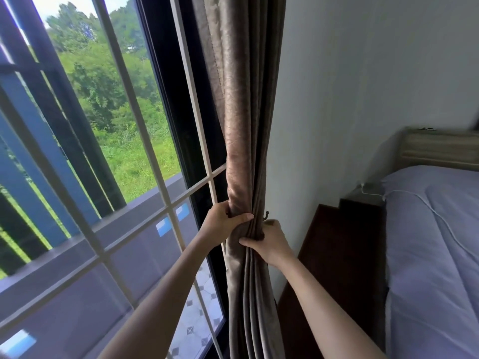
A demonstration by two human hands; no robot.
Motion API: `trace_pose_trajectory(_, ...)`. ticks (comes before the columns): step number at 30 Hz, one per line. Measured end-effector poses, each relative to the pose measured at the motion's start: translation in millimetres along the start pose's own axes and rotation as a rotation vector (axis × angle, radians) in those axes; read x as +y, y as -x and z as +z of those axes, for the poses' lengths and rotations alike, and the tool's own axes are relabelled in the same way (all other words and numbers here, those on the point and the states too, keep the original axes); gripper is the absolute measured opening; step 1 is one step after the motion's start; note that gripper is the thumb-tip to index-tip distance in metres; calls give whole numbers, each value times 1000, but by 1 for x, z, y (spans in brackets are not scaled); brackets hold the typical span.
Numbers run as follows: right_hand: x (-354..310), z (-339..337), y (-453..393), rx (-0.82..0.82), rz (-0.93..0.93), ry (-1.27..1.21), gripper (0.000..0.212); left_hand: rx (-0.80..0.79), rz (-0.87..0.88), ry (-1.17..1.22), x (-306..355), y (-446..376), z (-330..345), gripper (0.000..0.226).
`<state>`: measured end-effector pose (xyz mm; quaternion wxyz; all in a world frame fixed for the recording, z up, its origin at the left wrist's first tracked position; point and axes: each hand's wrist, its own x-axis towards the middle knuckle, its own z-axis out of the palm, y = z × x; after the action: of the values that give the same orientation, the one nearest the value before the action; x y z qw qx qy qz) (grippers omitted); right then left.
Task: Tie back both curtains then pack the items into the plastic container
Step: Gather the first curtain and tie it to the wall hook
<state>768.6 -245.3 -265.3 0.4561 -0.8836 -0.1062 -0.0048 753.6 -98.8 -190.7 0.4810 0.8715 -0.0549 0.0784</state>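
While the brown curtain (pixel 243 141) hangs gathered into a narrow bunch between the window (pixel 145 156) and the white wall (pixel 350 99), both hands clasp it at one level; the left hand (pixel 223 224) wraps the window-side folds, its thumb lying across the front of the cloth and its fingers curled out of sight behind; the right hand (pixel 272 244) grips the wall-side folds just below and beside it, thumb pressed on the front pleats and fingers curled round the back edge; the two hands sit close together, with only a few pleats between them. Just above the right hand a small dark hook (pixel 266 214) juts from the wall at the curtain's edge; whether a tie-back band is held I cannot tell. Below the hands the cloth falls loose in long pleats. To the right stand a dark wooden piece of furniture (pixel 337 255) and a bed (pixel 435 255) with a lilac cover; a white cable (pixel 440 218) trails over it.
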Motion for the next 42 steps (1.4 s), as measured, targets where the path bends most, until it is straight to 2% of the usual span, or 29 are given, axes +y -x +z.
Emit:
trace_pose_trajectory(2, 0, 1, 6, 22, 12, -152, 36, -44, -26, 22, 2, 0, -2, 17)
trace_pose_trajectory(5, 6, -1, 11, 25, 39, -345, 80, -97, -39, 61, 5, 2, -3, 17)
trace_pose_trajectory(6, 10, -2, 9, 9, 32, -343, 85, -111, -37, 70, 6, 3, -3, 17)
trace_pose_trajectory(9, 14, 2, 7, -44, 60, -287, 54, -119, -38, 63, 5, 4, -2, 19)
trace_pose_trajectory(11, 16, 8, 8, 49, 67, -266, 42, -101, -31, 46, 8, 5, 0, 23)
trace_pose_trajectory(15, 22, 22, 10, 289, 49, -6, 63, -20, 7, 40, 7, 8, 10, 24)
trace_pose_trajectory(17, 19, 26, 14, 366, 25, 46, 63, 70, 33, -98, 3, 12, 18, 27)
trace_pose_trajectory(19, 17, 28, 17, 429, -6, 73, 54, 235, 110, -448, -1, 19, 25, 40)
trace_pose_trajectory(21, 13, 27, 19, 455, -4, 94, 44, 343, 198, -650, 0, 26, 28, 47)
trace_pose_trajectory(24, 9, 27, 23, 471, -11, 126, 32, 290, 176, -589, 9, 35, 31, 54)
trace_pose_trajectory(27, 6, 29, 29, 455, -58, 184, 28, 270, 54, -466, 20, 36, 42, 96)
trace_pose_trajectory(29, 1, 35, 33, 454, -61, 190, 29, 313, -14, -526, 27, 33, 52, 118)
trace_pose_trajectory(30, -2, 38, 34, 480, -60, 190, 30, 349, -48, -584, 31, 30, 57, 122)
trace_pose_trajectory(32, -4, 44, 34, 505, -45, 189, 29, 423, -91, -657, 37, 23, 66, 116)
trace_pose_trajectory(34, 4, 47, 35, 482, -39, 148, 30, 479, -86, -661, 40, 16, 75, 98)
trace_pose_trajectory(38, 16, 40, 38, 383, -74, -192, 31, 515, -79, -602, 35, 0, 80, 55)
trace_pose_trajectory(42, 20, 30, 39, 221, -107, -346, 27, 552, -75, -529, 25, -11, 75, 41)
